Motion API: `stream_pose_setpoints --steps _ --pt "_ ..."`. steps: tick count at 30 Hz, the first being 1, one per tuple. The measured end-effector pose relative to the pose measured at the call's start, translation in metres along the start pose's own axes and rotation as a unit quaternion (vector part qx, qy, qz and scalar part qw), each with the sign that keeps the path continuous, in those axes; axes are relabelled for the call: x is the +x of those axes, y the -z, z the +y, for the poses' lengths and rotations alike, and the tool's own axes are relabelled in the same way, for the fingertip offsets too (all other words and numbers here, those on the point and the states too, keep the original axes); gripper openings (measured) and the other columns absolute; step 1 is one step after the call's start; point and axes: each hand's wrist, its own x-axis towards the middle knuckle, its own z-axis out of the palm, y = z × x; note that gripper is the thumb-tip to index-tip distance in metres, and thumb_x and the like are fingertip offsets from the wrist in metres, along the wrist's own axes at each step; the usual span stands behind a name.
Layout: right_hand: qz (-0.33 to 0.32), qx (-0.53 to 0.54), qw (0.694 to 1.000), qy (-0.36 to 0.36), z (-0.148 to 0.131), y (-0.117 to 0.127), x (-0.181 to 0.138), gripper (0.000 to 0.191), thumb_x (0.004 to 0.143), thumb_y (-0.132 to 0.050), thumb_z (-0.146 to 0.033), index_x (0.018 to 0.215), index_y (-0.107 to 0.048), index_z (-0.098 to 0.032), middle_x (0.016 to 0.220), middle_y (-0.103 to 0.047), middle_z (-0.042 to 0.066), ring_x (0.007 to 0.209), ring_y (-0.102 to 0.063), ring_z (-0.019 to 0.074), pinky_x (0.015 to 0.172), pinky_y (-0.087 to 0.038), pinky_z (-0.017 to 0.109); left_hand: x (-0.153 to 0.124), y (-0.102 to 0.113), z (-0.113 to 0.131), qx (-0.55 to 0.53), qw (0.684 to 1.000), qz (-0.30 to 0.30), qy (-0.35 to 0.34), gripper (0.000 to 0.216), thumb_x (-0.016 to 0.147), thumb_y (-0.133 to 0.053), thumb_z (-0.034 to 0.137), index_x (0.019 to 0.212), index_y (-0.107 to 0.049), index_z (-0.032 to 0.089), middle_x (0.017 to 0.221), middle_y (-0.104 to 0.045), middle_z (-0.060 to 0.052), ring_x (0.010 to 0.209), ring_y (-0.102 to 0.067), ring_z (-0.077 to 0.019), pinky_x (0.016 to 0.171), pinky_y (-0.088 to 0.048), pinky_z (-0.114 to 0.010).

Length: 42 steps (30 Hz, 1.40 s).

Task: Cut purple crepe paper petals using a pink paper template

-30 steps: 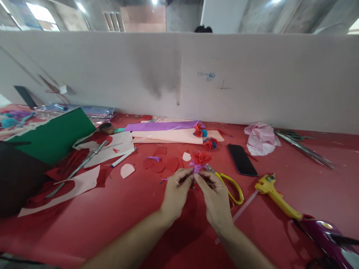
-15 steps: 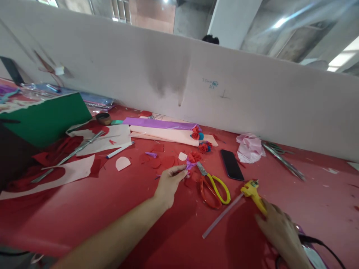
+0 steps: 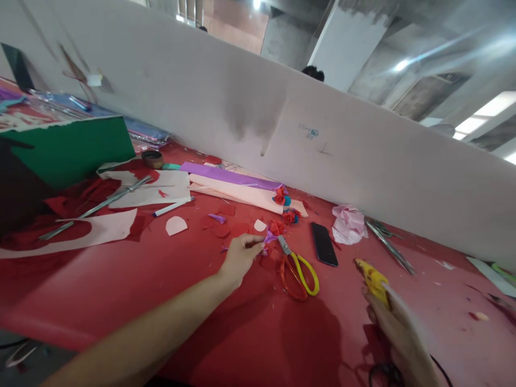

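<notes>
My left hand (image 3: 241,260) pinches the purple base of a small red craft flower (image 3: 276,228) between thumb and fingertips, just above the table. My right hand (image 3: 397,322) is wrapped round a yellow glue gun (image 3: 374,280), its nozzle pointing up and left; the hand is partly blurred. Between the two hands lie scissors (image 3: 300,274) with one red and one yellow handle, blades towards the flower. Finished-looking red flowers with blue bits (image 3: 291,216) rest by the rolled paper. Red cut petals (image 3: 221,230) and a purple piece (image 3: 217,218) lie beyond my left hand.
A black phone (image 3: 324,244) and crumpled pink plastic (image 3: 349,223) lie right of the scissors. Metallic rods (image 3: 389,247) are behind. Purple and peach sheets (image 3: 237,194) lie along the white partition (image 3: 193,91). A green board (image 3: 80,153) stands at left. A cable (image 3: 386,371) trails near my right wrist.
My right hand has picked up the glue gun from the table and turned it, nozzle now towards the left. My left hand still pinches the flower. The view has tilted.
</notes>
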Motion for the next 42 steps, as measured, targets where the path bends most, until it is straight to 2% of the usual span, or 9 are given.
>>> stream_pose_setpoints --steps 3,7,9,11,14,19,29,36,42 --pt "-0.056 0.117 0.991 0.022 -0.029 -0.011 -0.034 0.037 0.075 -0.064 -0.056 0.083 -0.055 -0.022 0.048 -0.043 -0.007 0.046 -0.038 0.012 0.046 -0.033 0.025 0.0 0.0 -0.004 0.051 0.997 -0.011 -0.056 0.013 0.066 -0.068 0.016 0.077 -0.076 0.016 0.074 -0.069 -0.004 0.069 -0.061 -0.0155 0.068 -0.045 -0.026" --pt "-0.136 0.138 0.979 0.057 -0.049 -0.042 -0.068 0.044 0.081 -0.056 -0.062 0.087 -0.058 -0.019 0.047 -0.049 -0.004 0.044 -0.04 0.0115 0.045 -0.032 0.024 0.0 0.002 -0.007 0.096 0.991 -0.028 -0.091 0.015 0.069 -0.066 0.019 0.079 -0.077 0.017 0.077 -0.069 -0.004 0.072 -0.061 -0.0162 0.069 -0.045 -0.027" --pt "-0.183 0.141 0.969 0.093 -0.051 -0.058 -0.076 0.045 0.083 -0.053 -0.063 0.087 -0.059 -0.018 0.047 -0.048 -0.004 0.042 -0.039 0.0107 0.044 -0.033 0.024 0.0 0.002 -0.006 0.105 0.99 -0.031 -0.094 0.014 0.069 -0.066 0.021 0.078 -0.077 0.017 0.077 -0.068 -0.004 0.073 -0.061 -0.0165 0.07 -0.046 -0.027" --pt "-0.2 0.149 0.961 0.12 -0.052 -0.071 -0.078 0.044 0.084 -0.053 -0.061 0.089 -0.058 -0.018 0.05 -0.049 -0.004 0.042 -0.039 0.01 0.044 -0.034 0.024 0.0 0.002 -0.005 0.109 0.989 -0.031 -0.096 0.015 0.069 -0.067 0.022 0.078 -0.077 0.017 0.077 -0.068 -0.004 0.073 -0.061 -0.0167 0.069 -0.046 -0.027" --pt "-0.196 0.158 0.959 0.132 -0.053 -0.084 -0.078 0.04 0.085 -0.054 -0.058 0.091 -0.057 -0.019 0.058 -0.053 -0.002 0.043 -0.04 0.0095 0.044 -0.035 0.024 0.0 0.002 -0.005 0.107 0.989 -0.032 -0.093 0.017 0.068 -0.066 0.021 0.08 -0.077 0.017 0.076 -0.067 -0.004 0.072 -0.06 -0.0163 0.067 -0.046 -0.026" --pt "-0.212 0.15 0.958 0.122 -0.056 -0.094 -0.077 0.04 0.085 -0.054 -0.058 0.09 -0.057 -0.018 0.054 -0.05 -0.003 0.044 -0.043 0.0108 0.044 -0.035 0.025 -0.002 0.002 -0.004 0.091 0.992 -0.036 -0.075 0.016 0.068 -0.065 0.018 0.078 -0.077 0.017 0.076 -0.067 -0.004 0.071 -0.06 -0.0157 0.067 -0.045 -0.026" --pt "-0.21 0.161 0.958 0.114 -0.053 -0.093 -0.077 0.036 0.086 -0.055 -0.054 0.09 -0.054 -0.019 0.064 -0.056 -0.001 0.044 -0.042 0.009 0.045 -0.034 0.025 -0.001 0.002 -0.003 0.103 0.991 -0.04 -0.07 0.015 0.069 -0.065 0.016 0.079 -0.076 0.016 0.077 -0.064 -0.003 0.073 -0.06 -0.0149 0.069 -0.045 -0.025" --pt "-0.209 0.151 0.959 0.113 -0.059 -0.097 -0.074 0.039 0.087 -0.052 -0.057 0.092 -0.052 -0.018 0.051 -0.044 -0.007 0.043 -0.039 0.0094 0.044 -0.032 0.024 -0.001 0.003 -0.005 0.132 0.987 -0.035 -0.082 0.017 0.069 -0.063 0.014 0.079 -0.076 0.016 0.077 -0.066 -0.003 0.073 -0.061 -0.015 0.069 -0.045 -0.025" --pt "-0.212 0.14 0.962 0.098 -0.056 -0.097 -0.073 0.041 0.084 -0.054 -0.059 0.088 -0.052 -0.018 0.05 -0.042 -0.008 0.042 -0.037 0.0091 0.043 -0.033 0.024 -0.002 0.002 -0.002 0.129 0.987 -0.039 -0.087 0.017 0.07 -0.064 0.017 0.082 -0.077 0.017 0.079 -0.066 -0.004 0.075 -0.062 -0.0158 0.07 -0.046 -0.026"
